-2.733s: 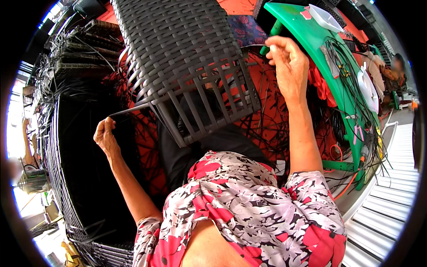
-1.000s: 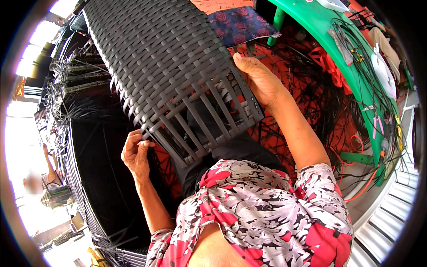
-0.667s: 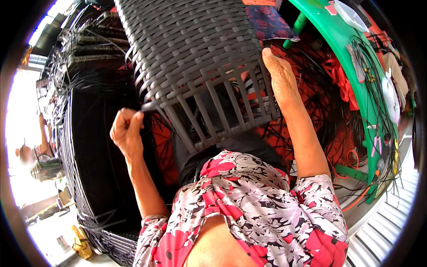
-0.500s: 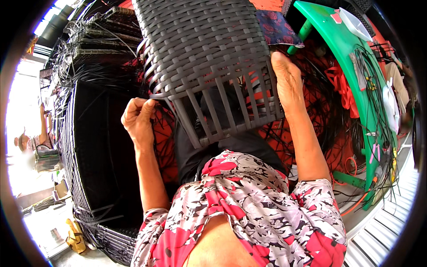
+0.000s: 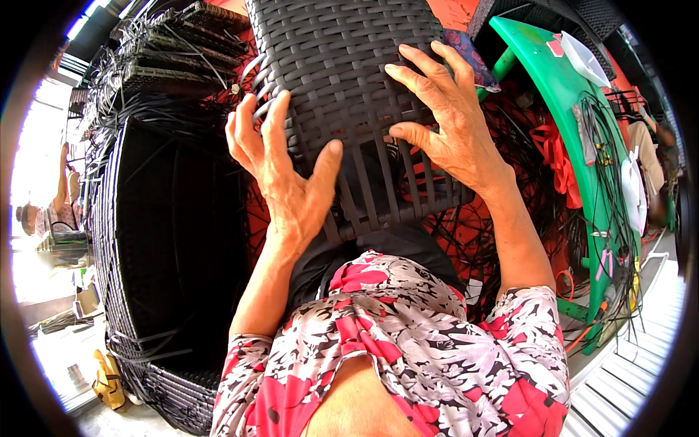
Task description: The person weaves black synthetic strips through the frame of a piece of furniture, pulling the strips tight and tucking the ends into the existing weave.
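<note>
Listed one woven frame [image 5: 342, 65], dark grey, box-like, slightly tilted. Found in front of the body, between both hands, low end at dark trousers [image 5: 426, 246], touching or just clear (could not tell which), far end cut off by the upper rim of the view. Showed broad flat strips in an over-under weave, tight and even across the upper part, with a soft satin sheen on the raised bands. Changed toward the low end to bare upright slats in a row, gaps between, one cross bar along the bottom. Bore curled loops of strip along the left edge, paler where lit.

Entered next: left hand [image 5: 287, 193], over the left edge of the weave, fingers spread, thumb held out, in no grip. Entered also: right hand [image 5: 459, 131], over the right part, fingers fanned and bent, likewise in no grip. Could not tell whether fingertips touched the weave.

Catalogued at left: stack of black woven pieces [image 5: 113, 255]. Catalogued at right: green table [image 5: 535, 73], carrying white container [image 5: 582, 60] and thin black strips [image 5: 601, 146]. Noted between frame and table: dark floral cushion [image 5: 473, 62], red ribbon-like material [image 5: 555, 167].
</note>
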A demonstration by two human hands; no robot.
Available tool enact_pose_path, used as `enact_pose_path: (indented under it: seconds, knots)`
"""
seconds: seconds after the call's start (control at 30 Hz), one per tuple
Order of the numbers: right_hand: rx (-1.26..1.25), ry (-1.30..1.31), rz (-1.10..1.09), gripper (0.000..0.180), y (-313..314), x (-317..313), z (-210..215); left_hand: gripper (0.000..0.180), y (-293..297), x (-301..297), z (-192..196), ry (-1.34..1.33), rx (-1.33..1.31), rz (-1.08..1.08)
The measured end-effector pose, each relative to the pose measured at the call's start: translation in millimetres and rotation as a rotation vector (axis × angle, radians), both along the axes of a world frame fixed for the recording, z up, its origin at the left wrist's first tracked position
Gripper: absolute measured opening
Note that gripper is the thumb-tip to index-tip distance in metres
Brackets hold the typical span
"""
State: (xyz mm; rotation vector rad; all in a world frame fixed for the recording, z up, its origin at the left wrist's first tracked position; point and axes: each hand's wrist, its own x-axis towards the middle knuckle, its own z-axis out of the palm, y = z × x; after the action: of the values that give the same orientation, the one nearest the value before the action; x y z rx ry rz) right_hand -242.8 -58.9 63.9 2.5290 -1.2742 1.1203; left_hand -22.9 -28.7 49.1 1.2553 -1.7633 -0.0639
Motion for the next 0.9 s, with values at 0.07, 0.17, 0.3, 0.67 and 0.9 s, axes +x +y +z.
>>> enact_pose_path:
  seconds: [0.07,0.17,0.3,0.67,0.9]
  knots:
    - [-0.02,-0.001,-0.018,0.062,-3,4,-2,0.069,-5,-1,0,0.021,-0.024,0.035]
    - [-0.027,-0.01,-0.045,0.062,-5,9,-6,0.065,-6,-3,-2,0.013,-0.039,0.087]
    - [-0.073,-0.05,-0.078,0.053,-4,8,-4,0.056,-18,-3,0,-0.023,-0.048,0.152]
    - [0.914,-1.446,0.688,0.041,-11,-35,-75,0.056,8,-5,-10,-0.1,-0.003,0.131]
    - [1.223,-1.398,1.086,0.05,-6,-41,-101,0.055,16,-3,-14,-0.048,-0.042,0.146]
